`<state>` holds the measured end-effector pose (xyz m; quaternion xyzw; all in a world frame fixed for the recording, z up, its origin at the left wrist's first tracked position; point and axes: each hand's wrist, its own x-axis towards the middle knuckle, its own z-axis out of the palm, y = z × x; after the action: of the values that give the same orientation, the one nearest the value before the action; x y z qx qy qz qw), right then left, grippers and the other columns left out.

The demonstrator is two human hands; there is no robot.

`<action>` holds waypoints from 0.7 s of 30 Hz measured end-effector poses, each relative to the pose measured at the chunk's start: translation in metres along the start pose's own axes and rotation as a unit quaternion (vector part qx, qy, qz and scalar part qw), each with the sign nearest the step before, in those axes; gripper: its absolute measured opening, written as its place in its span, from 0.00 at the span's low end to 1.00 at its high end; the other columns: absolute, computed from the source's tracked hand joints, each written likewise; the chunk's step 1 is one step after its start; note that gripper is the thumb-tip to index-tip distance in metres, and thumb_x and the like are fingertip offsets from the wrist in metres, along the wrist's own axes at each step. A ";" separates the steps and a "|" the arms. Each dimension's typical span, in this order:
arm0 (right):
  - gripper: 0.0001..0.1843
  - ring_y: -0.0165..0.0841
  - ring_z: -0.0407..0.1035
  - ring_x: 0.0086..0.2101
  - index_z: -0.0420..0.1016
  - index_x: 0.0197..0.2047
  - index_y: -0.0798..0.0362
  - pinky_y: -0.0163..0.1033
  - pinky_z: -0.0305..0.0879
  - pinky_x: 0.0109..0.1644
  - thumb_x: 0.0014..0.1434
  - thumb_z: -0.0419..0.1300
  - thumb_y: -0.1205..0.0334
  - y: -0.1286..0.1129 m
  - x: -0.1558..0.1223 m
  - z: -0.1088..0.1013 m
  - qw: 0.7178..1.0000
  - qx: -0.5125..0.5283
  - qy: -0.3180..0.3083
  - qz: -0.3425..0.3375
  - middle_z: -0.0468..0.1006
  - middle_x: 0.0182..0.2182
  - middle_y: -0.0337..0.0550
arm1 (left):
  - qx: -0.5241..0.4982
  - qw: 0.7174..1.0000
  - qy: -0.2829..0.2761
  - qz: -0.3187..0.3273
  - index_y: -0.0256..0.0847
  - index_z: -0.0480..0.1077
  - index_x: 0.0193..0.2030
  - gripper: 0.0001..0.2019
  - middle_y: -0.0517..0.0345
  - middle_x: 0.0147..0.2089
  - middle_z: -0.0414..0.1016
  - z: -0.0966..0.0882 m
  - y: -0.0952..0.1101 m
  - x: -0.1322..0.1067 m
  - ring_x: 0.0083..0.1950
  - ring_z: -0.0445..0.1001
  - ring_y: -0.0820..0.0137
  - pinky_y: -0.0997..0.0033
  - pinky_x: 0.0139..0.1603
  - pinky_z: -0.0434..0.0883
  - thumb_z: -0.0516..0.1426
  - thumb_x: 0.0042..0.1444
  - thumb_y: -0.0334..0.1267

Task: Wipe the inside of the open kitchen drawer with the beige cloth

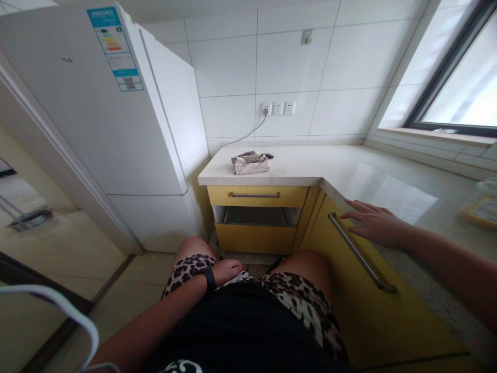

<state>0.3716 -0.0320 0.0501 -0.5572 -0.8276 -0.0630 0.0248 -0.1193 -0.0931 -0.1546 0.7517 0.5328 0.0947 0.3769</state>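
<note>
My right hand [373, 224] lies flat with fingers spread on the edge of the pale stone countertop [349, 171], just above the long metal handle [359, 254] of a yellow cabinet door [373, 316]. It holds nothing. My left hand [229, 270], with a black band at the wrist, rests on my thigh against leopard-print shorts, fingers curled in; nothing shows in it. A folded grey-and-beige cloth [251, 162] lies on the countertop's far left end, well out of reach of both hands.
A white fridge [116, 119] stands at the left beside the yellow drawer unit [258, 197], whose lower bay gapes. Wall sockets [277, 108] with one plugged cable sit on the tiled wall. A window [466, 88] is at right, a yellow-edged item [481, 211] on the counter.
</note>
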 end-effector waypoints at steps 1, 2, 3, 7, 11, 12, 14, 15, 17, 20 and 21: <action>0.26 0.43 0.43 0.69 0.74 0.59 0.48 0.48 0.37 0.67 0.68 0.47 0.47 -0.001 0.000 -0.001 1.000 0.000 -0.001 0.000 0.47 0.72 0.53 | 0.002 1.000 -0.001 0.001 0.40 0.76 0.51 0.22 0.54 0.52 0.79 0.000 0.000 0.000 0.54 0.75 0.66 0.72 0.54 0.67 0.46 0.65 0.47; 0.26 0.43 0.43 0.69 0.75 0.59 0.48 0.48 0.37 0.67 0.68 0.47 0.47 -0.002 0.000 -0.001 1.000 -0.001 -0.002 0.001 0.47 0.72 0.53 | 0.004 1.000 -0.001 0.001 0.40 0.76 0.51 0.22 0.54 0.52 0.79 0.000 0.000 0.000 0.54 0.75 0.66 0.72 0.54 0.67 0.46 0.65 0.48; 0.26 0.43 0.43 0.69 0.75 0.58 0.48 0.48 0.37 0.67 0.68 0.47 0.47 -0.004 0.000 -0.002 1.000 -0.001 -0.002 0.001 0.48 0.72 0.53 | 0.007 1.000 -0.002 0.002 0.41 0.76 0.51 0.22 0.54 0.52 0.79 0.000 -0.001 0.000 0.54 0.74 0.66 0.72 0.54 0.67 0.46 0.65 0.48; 0.26 0.45 0.44 0.69 0.76 0.58 0.49 0.49 0.38 0.66 0.68 0.47 0.47 -0.008 0.000 -0.005 1.000 0.003 -0.003 0.005 0.48 0.72 0.53 | 0.027 1.000 -0.008 0.004 0.40 0.75 0.52 0.23 0.54 0.53 0.78 0.001 -0.001 0.001 0.54 0.74 0.66 0.72 0.54 0.67 0.45 0.65 0.48; 0.27 0.46 0.42 0.70 0.74 0.60 0.51 0.49 0.39 0.66 0.67 0.49 0.47 -0.007 -0.001 -0.005 1.000 0.002 -0.009 0.003 0.44 0.72 0.54 | 0.067 0.997 -0.024 0.015 0.42 0.74 0.54 0.23 0.56 0.54 0.78 0.000 -0.001 0.006 0.54 0.74 0.68 0.73 0.54 0.68 0.44 0.66 0.49; 0.27 0.45 0.41 0.70 0.74 0.60 0.51 0.49 0.39 0.66 0.67 0.49 0.47 -0.006 -0.002 -0.005 1.000 0.000 -0.008 -0.001 0.44 0.73 0.54 | 0.082 0.996 -0.032 0.018 0.44 0.74 0.54 0.22 0.57 0.54 0.78 -0.001 -0.002 0.007 0.54 0.74 0.67 0.72 0.54 0.68 0.44 0.66 0.48; 0.27 0.45 0.40 0.70 0.74 0.61 0.50 0.49 0.39 0.67 0.67 0.49 0.46 -0.005 -0.005 -0.002 1.000 -0.007 -0.003 -0.011 0.44 0.73 0.53 | 0.119 0.991 -0.048 0.021 0.46 0.75 0.53 0.20 0.56 0.53 0.79 -0.007 -0.005 0.012 0.53 0.75 0.65 0.69 0.54 0.68 0.47 0.64 0.48; 0.26 0.46 0.41 0.70 0.74 0.61 0.49 0.50 0.39 0.67 0.67 0.50 0.46 -0.006 -0.007 -0.001 1.000 -0.013 0.001 -0.015 0.44 0.73 0.53 | 0.140 0.988 -0.056 0.018 0.46 0.76 0.51 0.19 0.55 0.51 0.79 -0.011 -0.008 0.014 0.52 0.76 0.63 0.67 0.54 0.68 0.49 0.62 0.47; 0.25 0.47 0.41 0.70 0.74 0.60 0.47 0.51 0.40 0.68 0.66 0.51 0.46 -0.006 -0.010 0.002 0.999 -0.024 0.011 -0.027 0.46 0.73 0.51 | 0.180 0.982 -0.065 0.006 0.46 0.77 0.48 0.16 0.52 0.49 0.80 -0.023 -0.016 0.019 0.50 0.76 0.60 0.62 0.55 0.68 0.53 0.59 0.46; 0.23 0.50 0.43 0.69 0.76 0.58 0.45 0.54 0.42 0.68 0.65 0.54 0.48 -0.009 -0.016 0.005 0.998 -0.032 0.024 -0.048 0.47 0.72 0.50 | 0.224 0.973 -0.048 -0.016 0.46 0.78 0.45 0.15 0.50 0.49 0.79 -0.049 -0.032 0.026 0.54 0.75 0.56 0.55 0.61 0.64 0.54 0.57 0.45; 0.22 0.50 0.43 0.69 0.76 0.58 0.45 0.55 0.42 0.68 0.64 0.55 0.49 -0.010 -0.018 0.005 0.998 -0.032 0.028 -0.052 0.48 0.72 0.50 | 0.235 0.971 -0.034 -0.023 0.46 0.78 0.46 0.15 0.50 0.51 0.79 -0.059 -0.038 0.028 0.57 0.73 0.55 0.53 0.63 0.61 0.54 0.57 0.45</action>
<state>0.3690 -0.0512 0.0422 -0.5119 -0.8520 -0.1063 0.0265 -0.1673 -0.0357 -0.1460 0.8097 0.5438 -0.0671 0.2100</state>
